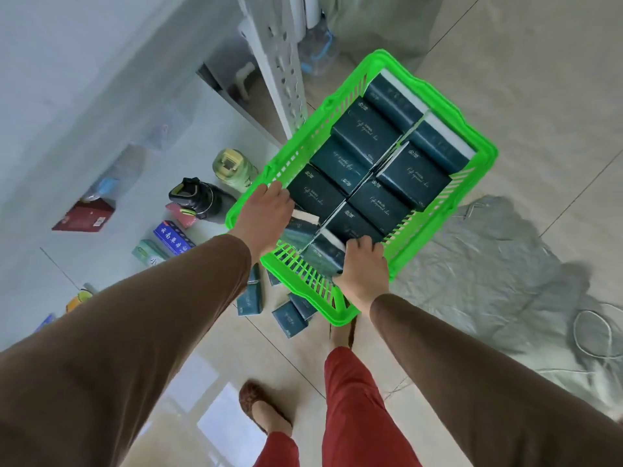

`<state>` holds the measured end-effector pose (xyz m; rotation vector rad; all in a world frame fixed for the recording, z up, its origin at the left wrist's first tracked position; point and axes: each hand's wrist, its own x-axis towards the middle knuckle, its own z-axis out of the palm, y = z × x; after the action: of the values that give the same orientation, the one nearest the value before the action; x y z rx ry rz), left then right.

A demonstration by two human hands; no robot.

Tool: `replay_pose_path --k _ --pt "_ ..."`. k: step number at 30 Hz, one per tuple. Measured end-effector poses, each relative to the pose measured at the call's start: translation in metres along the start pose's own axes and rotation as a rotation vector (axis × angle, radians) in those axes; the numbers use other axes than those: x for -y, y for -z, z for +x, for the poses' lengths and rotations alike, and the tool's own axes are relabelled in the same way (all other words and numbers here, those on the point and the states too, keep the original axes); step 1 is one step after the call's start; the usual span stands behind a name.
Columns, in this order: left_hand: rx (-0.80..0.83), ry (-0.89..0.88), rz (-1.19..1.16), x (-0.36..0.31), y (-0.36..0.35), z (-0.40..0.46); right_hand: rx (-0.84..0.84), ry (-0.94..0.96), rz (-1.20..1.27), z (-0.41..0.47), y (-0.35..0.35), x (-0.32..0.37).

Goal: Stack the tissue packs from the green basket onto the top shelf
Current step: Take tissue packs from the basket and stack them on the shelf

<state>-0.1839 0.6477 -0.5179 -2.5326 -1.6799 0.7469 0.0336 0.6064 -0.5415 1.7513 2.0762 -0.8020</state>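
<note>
The person is standing over the green basket (478,153), which is sitting beside the white upright (283,62) of the shelf unit, apparently so the packs are within reach of the shelf. Both hands are reaching into its near end. The left hand (266,214) is lying over the near left corner with its fingers extended onto a tilted pack (300,227); whether they are curling round it is hidden. The right hand (362,264) is gripping another pack (325,252) at the near wall, fingers wrapped over its top edge, probably lifting it out.

The remaining tissue packs (397,170) are lying flat in two rows along the basket, dark faces up, each with its long axis across the basket's length. The two near packs are tipping up on edge, white ends showing. Several more packs (249,299) are lying loose on the floor (556,79) beneath the basket's near end. The top shelf itself is out of view.
</note>
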Motion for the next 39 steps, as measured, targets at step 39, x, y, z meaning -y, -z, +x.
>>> replay_pose_path --k 39 --pt "-0.374 1.41 -0.547 0.341 -0.025 -0.862 0.147 0.947 0.473 -0.329 0.039 0.706"
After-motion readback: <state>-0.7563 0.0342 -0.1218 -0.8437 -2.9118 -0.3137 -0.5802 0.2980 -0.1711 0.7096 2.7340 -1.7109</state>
